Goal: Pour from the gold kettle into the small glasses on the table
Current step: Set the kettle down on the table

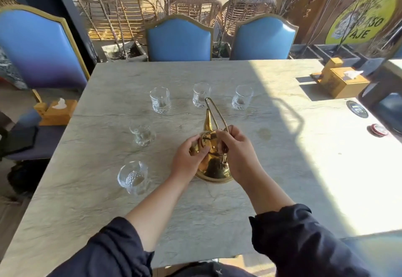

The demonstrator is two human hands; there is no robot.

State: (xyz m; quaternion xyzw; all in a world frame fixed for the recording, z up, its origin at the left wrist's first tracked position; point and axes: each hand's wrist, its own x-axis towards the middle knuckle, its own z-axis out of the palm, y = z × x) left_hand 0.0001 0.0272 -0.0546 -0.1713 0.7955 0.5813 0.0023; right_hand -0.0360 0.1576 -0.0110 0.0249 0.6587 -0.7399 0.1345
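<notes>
The gold kettle (214,163) is sitting on the marble table (217,211), near the middle and a little toward the near edge, with its spout (207,122) pointing away toward the far side. Its thin wire handle (214,111) is standing up and leaning away over the spout.

The left hand (187,159) is resting against the left side of the kettle body, its fingers curled and its fingertips touching the lid (206,140); whether they are pinching the lid or only pressing on it is not clear. The right hand (237,152) is on the right side, with thumb and forefinger pinching the base of the handle near its hinge and the other fingers curled loosely behind.

5 small glasses are standing around the kettle. 3 are lined up in a far row: left (160,100), middle (201,94) and right (242,97). Another glass (142,135) is standing left of the kettle, and the nearest glass (133,177) is sitting near-left. All are apart from the kettle.

A yellow tissue box (341,81) is sitting in sunlight at the far right of the table. 2 blue chairs (179,38) are standing at the far edge.
</notes>
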